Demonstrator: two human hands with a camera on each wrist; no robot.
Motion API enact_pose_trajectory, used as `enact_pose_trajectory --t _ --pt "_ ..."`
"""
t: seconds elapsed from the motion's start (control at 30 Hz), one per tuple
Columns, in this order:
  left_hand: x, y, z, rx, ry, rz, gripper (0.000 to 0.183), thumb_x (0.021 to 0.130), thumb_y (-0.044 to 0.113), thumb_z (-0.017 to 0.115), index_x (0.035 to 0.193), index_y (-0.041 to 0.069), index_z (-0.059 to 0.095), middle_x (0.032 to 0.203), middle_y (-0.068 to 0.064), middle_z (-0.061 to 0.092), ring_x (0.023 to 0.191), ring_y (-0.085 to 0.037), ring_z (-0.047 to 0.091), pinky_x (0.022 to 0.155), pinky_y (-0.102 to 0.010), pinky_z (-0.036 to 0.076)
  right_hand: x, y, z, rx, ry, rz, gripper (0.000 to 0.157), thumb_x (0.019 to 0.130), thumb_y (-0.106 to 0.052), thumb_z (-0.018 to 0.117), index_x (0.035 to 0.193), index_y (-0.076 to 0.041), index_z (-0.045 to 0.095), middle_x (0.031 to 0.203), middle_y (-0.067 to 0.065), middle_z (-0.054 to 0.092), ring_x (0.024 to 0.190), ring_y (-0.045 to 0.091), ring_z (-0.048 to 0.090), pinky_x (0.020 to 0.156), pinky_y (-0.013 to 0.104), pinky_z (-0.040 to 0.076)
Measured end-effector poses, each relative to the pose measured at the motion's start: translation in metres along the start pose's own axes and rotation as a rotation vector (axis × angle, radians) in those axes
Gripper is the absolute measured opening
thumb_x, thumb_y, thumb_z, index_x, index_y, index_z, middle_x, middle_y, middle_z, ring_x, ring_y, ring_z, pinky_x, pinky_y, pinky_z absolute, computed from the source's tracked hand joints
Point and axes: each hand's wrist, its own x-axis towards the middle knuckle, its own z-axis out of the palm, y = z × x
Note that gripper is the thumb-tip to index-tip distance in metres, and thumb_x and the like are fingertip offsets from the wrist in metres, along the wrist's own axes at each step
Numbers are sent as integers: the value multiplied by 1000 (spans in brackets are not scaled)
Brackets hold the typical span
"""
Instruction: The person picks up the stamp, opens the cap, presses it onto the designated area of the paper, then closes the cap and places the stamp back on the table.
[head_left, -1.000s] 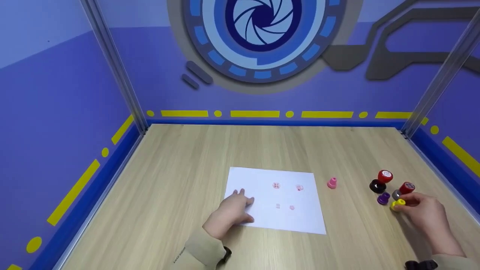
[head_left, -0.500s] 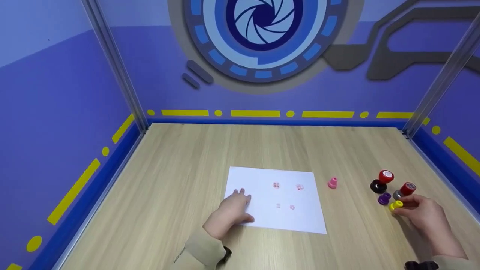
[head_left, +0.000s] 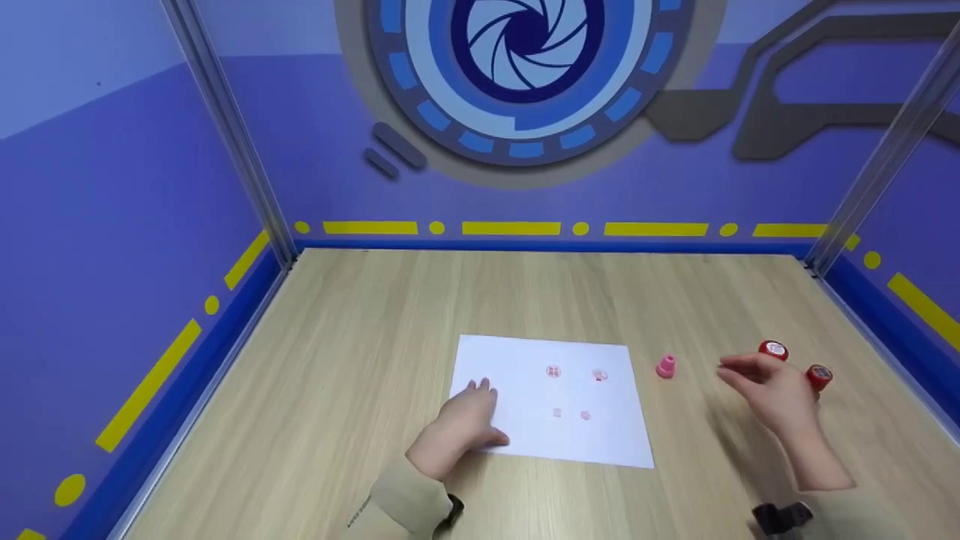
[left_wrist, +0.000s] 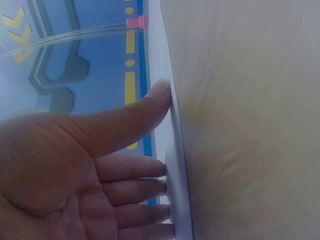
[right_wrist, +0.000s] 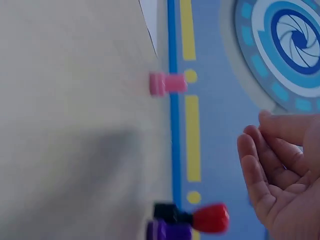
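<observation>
My left hand (head_left: 466, 416) rests on the left side of a white sheet of paper (head_left: 525, 435), its fingers pressed to the surface. Several red stamp marks show on the sheet. In the left wrist view the thumb and fingertips (left_wrist: 164, 187) meet the paper. Raised above the table, my right hand (head_left: 772, 394) holds nothing, its fingers loosely bent in the right wrist view. A small pink stamp (head_left: 666, 367) stands upright between that hand and the paper. Behind the hand are two red-topped stamps (head_left: 773, 349), partly covered. The yellow stamp is hidden there.
A purple stamp (right_wrist: 170, 231) stands beside the red and black stamp (right_wrist: 212, 218) in the right wrist view. The wooden table (head_left: 337, 360) is bounded by blue side walls and a back wall (head_left: 517, 202) with metal corner posts.
My right hand has let go of the yellow stamp, risen and moved left towards the pink stamp, now covering the purple and yellow ones in the head view. My left hand has stayed put.
</observation>
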Motion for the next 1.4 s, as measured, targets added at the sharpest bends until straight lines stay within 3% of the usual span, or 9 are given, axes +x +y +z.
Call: enact_pose_trajectory --t 0.1,0.2,0.3,0.4,0.5,0.67,0.97,1.1,1.4 --pt "-1 1 -1 6 0 -2 79 86 34 85 147 -3 52 159 -23 44 149 -37 42 124 -43 37 10 -2 15 94 -124 43 49 99 -36 70 136 -5 65 130 21 69 92 -10 63 78 7 53" --pt "-1 1 -1 16 -4 -2 79 86 35 85 147 -3 51 160 -22 44 150 -37 42 125 -42 37 18 -2 27 151 -203 98 58 99 -41 68 144 -6 58 142 20 64 113 10 67 84 7 52" --pt "-1 1 -2 20 -8 -2 79 86 35 84 147 -3 51 160 -22 44 150 -36 42 125 -42 37 23 -2 37 201 -250 166 63 99 -44 68 149 -10 53 149 17 59 131 27 59 91 12 53" --pt "-2 2 -3 10 -14 -3 78 87 34 84 148 -3 51 160 -22 43 150 -36 41 125 -42 36 27 -3 45 263 -272 226 64 99 -42 69 151 -12 51 152 15 55 137 30 53 96 18 54" --pt "-2 3 -5 9 -31 -8 78 88 34 83 148 -3 50 161 -22 42 151 -36 40 126 -42 35 32 -2 52 286 -272 246 65 98 -39 71 151 -10 50 153 16 54 135 27 54 96 18 55" --pt "0 2 -4 6 -32 -19 78 86 34 84 148 -2 51 161 -21 42 152 -35 40 125 -41 35 40 -1 59 232 -258 211 66 96 -38 74 149 -6 52 149 18 58 128 23 60 93 15 55" --pt "2 2 0 11 -16 -20 79 86 35 85 148 -2 52 161 -20 43 151 -36 40 125 -43 35 50 1 67 177 -224 199 54 94 -32 77 138 -4 64 134 16 69 117 21 61 84 14 47" --pt "2 2 0 12 -13 -16 79 86 35 85 148 -2 52 161 -21 43 151 -36 40 125 -43 36 50 1 66 167 -222 196 50 96 -31 75 137 -4 64 130 14 72 116 20 61 90 20 45" --pt "0 1 -1 13 -12 -4 78 86 34 84 147 -3 52 160 -21 44 151 -36 41 125 -43 36 43 -9 65 232 -190 207 47 100 -34 69 138 -6 63 128 11 72 108 12 69 94 25 57"
